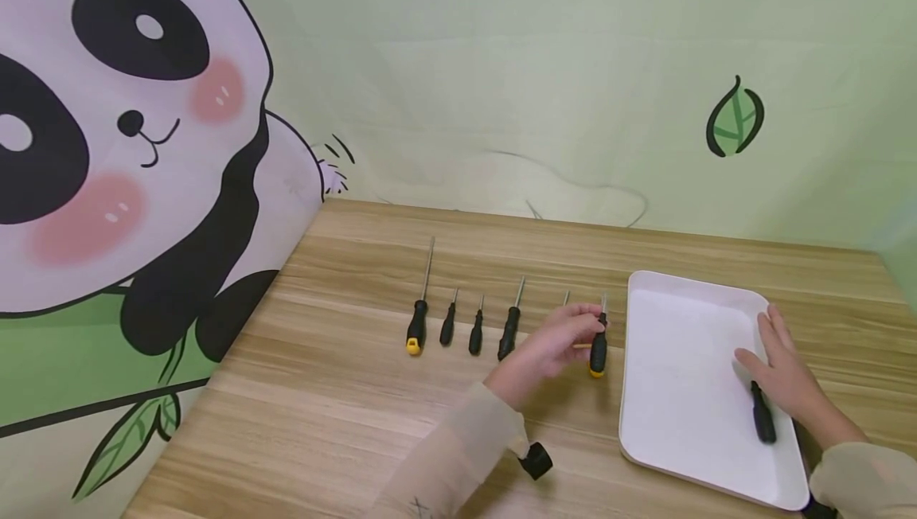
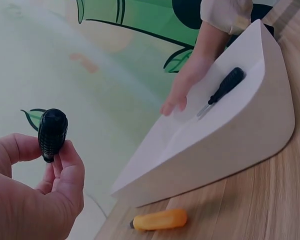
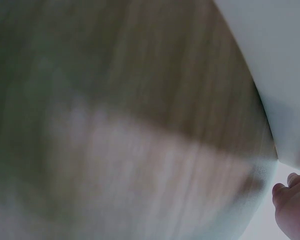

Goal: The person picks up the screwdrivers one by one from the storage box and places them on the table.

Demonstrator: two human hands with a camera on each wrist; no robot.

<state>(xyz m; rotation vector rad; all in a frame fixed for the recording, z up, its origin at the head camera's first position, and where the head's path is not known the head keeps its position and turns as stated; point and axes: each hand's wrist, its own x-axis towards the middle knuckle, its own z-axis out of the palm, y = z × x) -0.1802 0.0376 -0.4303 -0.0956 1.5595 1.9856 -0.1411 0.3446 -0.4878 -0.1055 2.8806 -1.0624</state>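
My left hand (image 1: 562, 337) pinches a black-handled screwdriver (image 2: 53, 132) between thumb and fingers, the handle's butt towards the left wrist camera. Below it on the table lies a screwdriver with an orange handle (image 2: 162, 220), mostly hidden in the head view. My right hand (image 1: 788, 372) is at the right rim of a white tray (image 1: 688, 415), fingers fairly straight along the rim and thumb over the inside. Inside the tray, a black screwdriver (image 1: 763, 415) lies near that hand, its shaft partly covered in the head view. The right wrist view shows only some fingertips (image 3: 290, 187).
Left of my left hand, several screwdrivers stand in a row, the longest with a black and yellow handle (image 1: 416, 328). A wooden table (image 1: 337, 407) carries everything. Behind rises a pale green backdrop (image 1: 458, 97) with a printed panda (image 1: 136, 145).
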